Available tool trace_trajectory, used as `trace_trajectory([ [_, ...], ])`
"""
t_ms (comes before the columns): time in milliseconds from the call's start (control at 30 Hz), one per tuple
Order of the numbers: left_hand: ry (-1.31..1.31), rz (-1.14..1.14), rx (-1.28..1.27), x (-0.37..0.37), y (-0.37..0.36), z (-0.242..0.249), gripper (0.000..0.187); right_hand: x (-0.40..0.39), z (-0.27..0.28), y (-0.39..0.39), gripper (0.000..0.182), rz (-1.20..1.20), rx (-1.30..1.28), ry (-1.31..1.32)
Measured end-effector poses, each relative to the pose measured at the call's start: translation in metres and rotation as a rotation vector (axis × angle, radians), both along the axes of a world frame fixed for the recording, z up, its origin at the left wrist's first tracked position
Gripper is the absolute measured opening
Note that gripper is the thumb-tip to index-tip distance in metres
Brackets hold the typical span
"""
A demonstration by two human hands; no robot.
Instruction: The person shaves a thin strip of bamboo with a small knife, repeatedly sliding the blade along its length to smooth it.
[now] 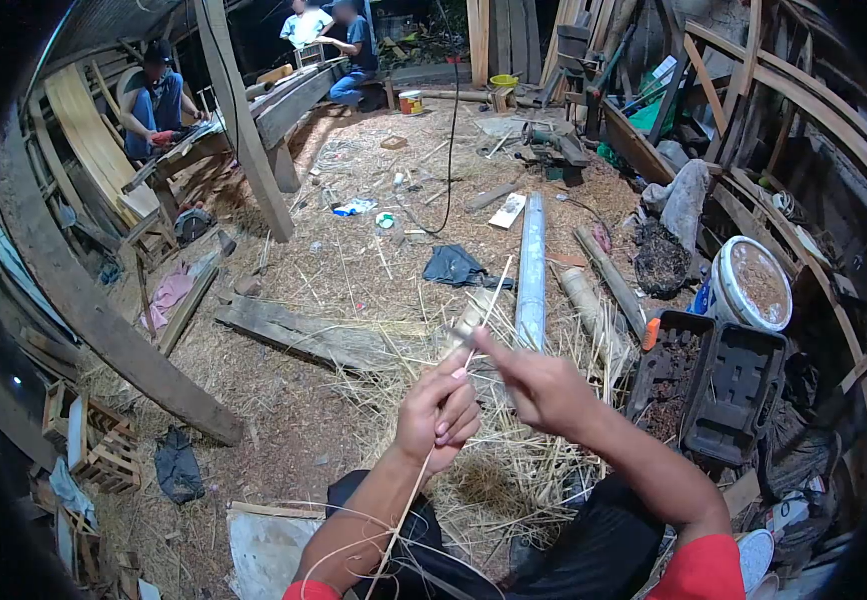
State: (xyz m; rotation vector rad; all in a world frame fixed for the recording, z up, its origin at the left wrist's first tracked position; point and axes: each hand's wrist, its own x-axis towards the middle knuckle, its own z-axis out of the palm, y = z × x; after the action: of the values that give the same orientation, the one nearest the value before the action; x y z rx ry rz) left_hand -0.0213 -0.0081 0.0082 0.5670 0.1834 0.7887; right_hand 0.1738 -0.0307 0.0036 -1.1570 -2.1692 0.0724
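Note:
My left hand (441, 418) is closed around a thin pale bamboo strip (499, 287), which runs up past my fingers and down along my forearm. Its lower part joins several curling strips (391, 545) over my lap. My right hand (539, 385) is closed just to the right, with the thumb stretched toward the strip. A small dark blade, seemingly of a knife (462, 336), shows at its fingers against the strip. The handle is hidden in my fist. Loose shavings (514, 480) lie in a heap below my hands.
A weathered plank (304, 335) and a grey pole (532, 270) lie ahead. On the right stand an open black case (734, 390) and a white bucket (754, 285). A wooden post (244, 120) rises left; people work at a bench (284, 110) behind.

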Motion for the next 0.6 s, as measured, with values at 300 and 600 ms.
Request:
trace_trajectory([
  [300, 0.093, 0.065, 0.023, -0.001, -0.001, 0.0, 0.044, -0.002, 0.005, -0.005, 0.072, 0.0, -0.001, -0.088],
  [600, 0.082, 0.05, -0.035, 0.002, -0.004, 0.001, 0.046, 0.007, 0.008, 0.003, 0.071, -0.117, 0.048, -0.12],
])
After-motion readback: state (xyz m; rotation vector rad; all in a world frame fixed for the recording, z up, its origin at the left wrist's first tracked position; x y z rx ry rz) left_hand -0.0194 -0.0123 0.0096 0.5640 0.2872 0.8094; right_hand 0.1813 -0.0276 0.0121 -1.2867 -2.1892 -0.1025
